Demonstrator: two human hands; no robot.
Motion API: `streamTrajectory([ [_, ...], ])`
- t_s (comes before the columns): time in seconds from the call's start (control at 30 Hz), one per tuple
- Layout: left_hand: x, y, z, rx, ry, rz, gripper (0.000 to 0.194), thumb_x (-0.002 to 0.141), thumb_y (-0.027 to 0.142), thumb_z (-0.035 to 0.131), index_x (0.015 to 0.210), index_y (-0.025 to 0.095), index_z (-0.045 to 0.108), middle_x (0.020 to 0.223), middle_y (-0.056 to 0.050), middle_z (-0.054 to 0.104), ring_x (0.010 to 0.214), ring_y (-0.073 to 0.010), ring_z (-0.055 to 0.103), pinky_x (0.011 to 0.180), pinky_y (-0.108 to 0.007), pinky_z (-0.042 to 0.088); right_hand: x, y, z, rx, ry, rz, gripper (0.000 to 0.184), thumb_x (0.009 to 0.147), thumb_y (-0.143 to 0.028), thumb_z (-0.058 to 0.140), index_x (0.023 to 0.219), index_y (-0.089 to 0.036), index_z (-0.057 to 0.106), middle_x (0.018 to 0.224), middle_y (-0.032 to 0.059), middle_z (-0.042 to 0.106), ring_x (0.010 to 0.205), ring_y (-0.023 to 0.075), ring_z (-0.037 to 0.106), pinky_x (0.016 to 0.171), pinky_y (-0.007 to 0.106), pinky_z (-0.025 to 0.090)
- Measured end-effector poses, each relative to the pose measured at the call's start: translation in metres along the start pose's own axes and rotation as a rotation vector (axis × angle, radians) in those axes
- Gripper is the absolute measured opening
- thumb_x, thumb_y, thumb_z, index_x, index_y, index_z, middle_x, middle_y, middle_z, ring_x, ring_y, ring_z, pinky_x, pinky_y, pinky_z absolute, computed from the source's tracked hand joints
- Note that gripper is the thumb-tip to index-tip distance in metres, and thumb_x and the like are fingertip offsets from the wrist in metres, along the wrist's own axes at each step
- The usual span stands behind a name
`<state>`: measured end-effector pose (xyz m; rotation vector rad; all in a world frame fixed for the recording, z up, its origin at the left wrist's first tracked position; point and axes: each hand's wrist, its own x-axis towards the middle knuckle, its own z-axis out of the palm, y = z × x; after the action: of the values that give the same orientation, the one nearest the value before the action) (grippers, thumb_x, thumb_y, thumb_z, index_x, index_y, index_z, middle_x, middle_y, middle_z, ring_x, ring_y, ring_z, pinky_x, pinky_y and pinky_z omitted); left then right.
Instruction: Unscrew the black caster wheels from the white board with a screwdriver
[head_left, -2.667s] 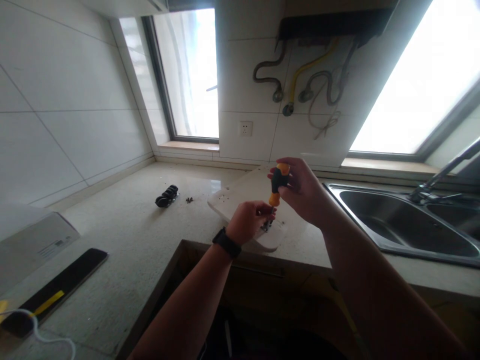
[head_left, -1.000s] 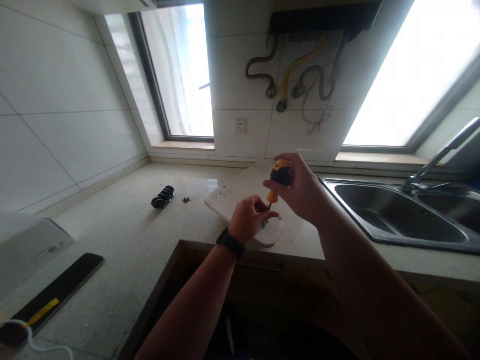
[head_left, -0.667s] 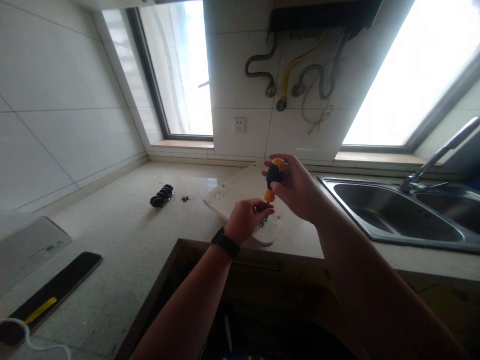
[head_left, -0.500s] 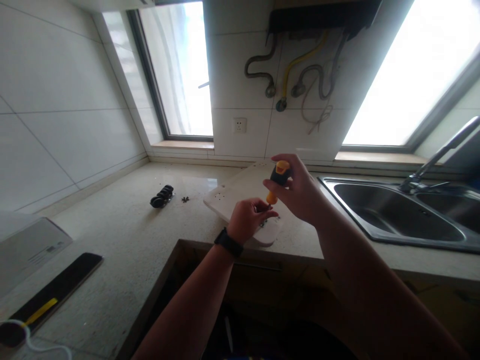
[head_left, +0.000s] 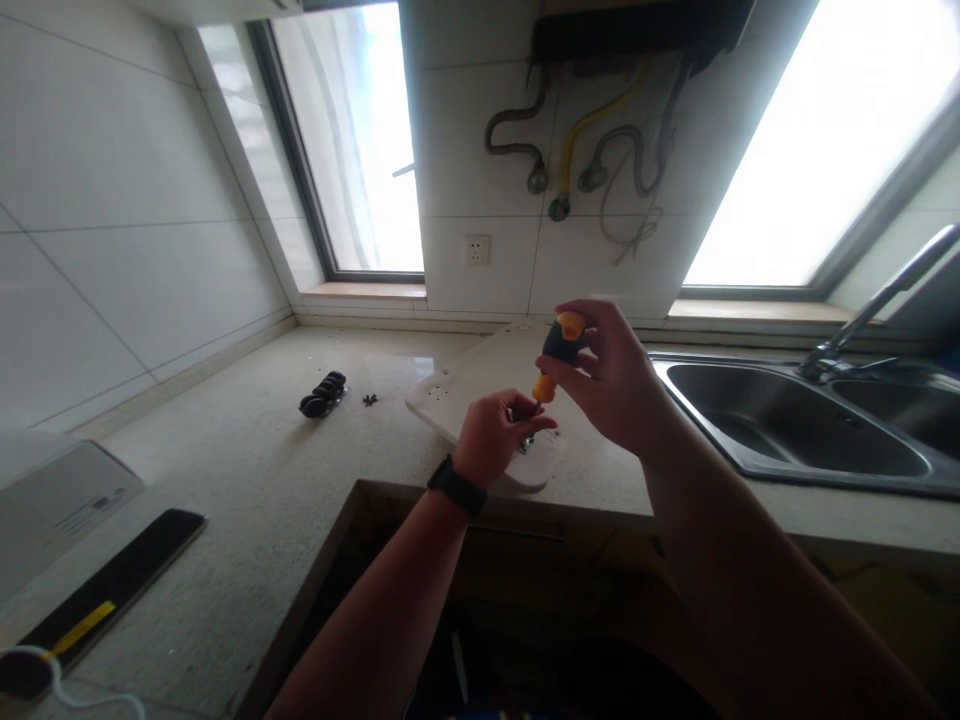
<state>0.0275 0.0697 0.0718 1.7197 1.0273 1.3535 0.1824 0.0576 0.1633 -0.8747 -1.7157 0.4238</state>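
My right hand [head_left: 611, 375] is closed around the black and orange handle of a screwdriver [head_left: 561, 345], which tilts with its shaft pointing down. My left hand [head_left: 495, 430] pinches the screwdriver's shaft low down, just below the orange collar; a black watch is on that wrist. Beneath both hands lies a white board [head_left: 472, 375] with small holes near its corners. A small metal fitting [head_left: 527, 445] sits on the board's near corner, partly hidden by my left fingers. The screwdriver's tip is hidden too.
Several black casters [head_left: 323, 394] and a small pile of screws [head_left: 370, 399] lie on the countertop [head_left: 262, 450] to the left. A dark strip with yellow tape [head_left: 105, 590] and a carton [head_left: 67, 490] are further left. A steel sink [head_left: 795, 420] is at the right.
My right hand has turned on the screwdriver handle, fingers shifting their grip, and the handle leans more to the right. My left hand stays at the shaft. The view has shifted slightly.
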Motion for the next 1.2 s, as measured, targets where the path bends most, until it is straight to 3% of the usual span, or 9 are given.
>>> streamTrajectory([
  [0.23, -0.001, -0.001, -0.005, 0.019, 0.019, 0.02, 0.037, 0.087, 0.054, 0.077, 0.093, 0.018, 0.078, 0.071, -0.002, 0.073, 0.056, -0.0121, 0.054, 0.053, -0.026, 0.038, -0.001, 0.001, -0.007, 0.09, 0.081, -0.027, 0.049, 0.077, -0.024, 0.08, 0.12, -0.029, 0.057, 0.103, 0.0, 0.058, 0.09, 0.0165, 0.062, 0.074, 0.035, 0.061],
  [0.33, -0.008, -0.005, -0.015, 0.021, 0.07, 0.034, 0.044, 0.101, 0.056, 0.055, 0.099, 0.019, 0.077, 0.087, -0.006, 0.077, 0.064, -0.0135, 0.058, 0.056, -0.026, 0.04, -0.003, 0.003, -0.013, 0.153, 0.162, -0.055, 0.047, 0.076, -0.021, 0.081, 0.116, -0.03, 0.059, 0.1, -0.0015, 0.058, 0.086, 0.0142, 0.062, 0.072, 0.031, 0.06],
  [0.43, -0.02, -0.01, -0.028, 0.02, 0.094, -0.006, 0.05, 0.106, 0.055, 0.043, 0.101, 0.019, 0.076, 0.097, -0.008, 0.077, 0.065, -0.0137, 0.057, 0.058, -0.026, 0.041, -0.007, 0.01, -0.022, 0.231, 0.262, -0.065, 0.045, 0.074, -0.019, 0.083, 0.112, -0.03, 0.062, 0.099, -0.0027, 0.059, 0.085, 0.0124, 0.063, 0.073, 0.03, 0.06],
  [0.6, -0.047, -0.012, -0.043, 0.025, 0.064, -0.097, 0.049, 0.106, 0.053, 0.043, 0.1, 0.019, 0.078, 0.095, -0.007, 0.078, 0.064, -0.014, 0.052, 0.059, -0.027, 0.041, -0.017, 0.023, -0.031, 0.463, 0.447, 0.093, 0.047, 0.07, -0.023, 0.089, 0.111, -0.032, 0.066, 0.103, -0.0037, 0.062, 0.085, 0.0106, 0.064, 0.07, 0.024, 0.06],
  [0.73, -0.061, -0.002, -0.043, -0.043, -0.003, -0.142, 0.05, 0.105, 0.052, 0.042, 0.099, 0.018, 0.078, 0.09, -0.007, 0.077, 0.064, -0.0138, 0.05, 0.059, -0.027, 0.04, -0.025, 0.028, -0.031, 0.605, 0.545, 0.173, 0.045, 0.067, -0.026, 0.092, 0.105, -0.032, 0.068, 0.103, -0.0034, 0.065, 0.084, 0.0108, 0.065, 0.064, 0.022, 0.06],
  [0.93, -0.066, 0.006, -0.031, -0.142, -0.112, -0.173, 0.044, 0.102, 0.05, 0.05, 0.094, 0.018, 0.078, 0.082, -0.004, 0.074, 0.06, -0.0126, 0.047, 0.059, -0.027, 0.038, -0.037, 0.036, -0.029, 0.694, 0.586, 0.246, 0.044, 0.067, -0.027, 0.093, 0.104, -0.031, 0.069, 0.104, -0.0029, 0.066, 0.09, 0.0122, 0.066, 0.067, 0.026, 0.063],
  [1.2, -0.072, 0.005, -0.029, -0.091, -0.095, -0.188, 0.034, 0.099, 0.043, 0.057, 0.078, 0.019, 0.071, 0.075, -0.002, 0.07, 0.069, -0.0146, 0.058, 0.067, -0.028, 0.043, -0.051, 0.043, -0.031, 0.704, 0.607, 0.319, 0.044, 0.068, -0.027, 0.093, 0.105, -0.03, 0.069, 0.103, -0.0031, 0.067, 0.088, 0.0124, 0.069, 0.069, 0.028, 0.065],
])
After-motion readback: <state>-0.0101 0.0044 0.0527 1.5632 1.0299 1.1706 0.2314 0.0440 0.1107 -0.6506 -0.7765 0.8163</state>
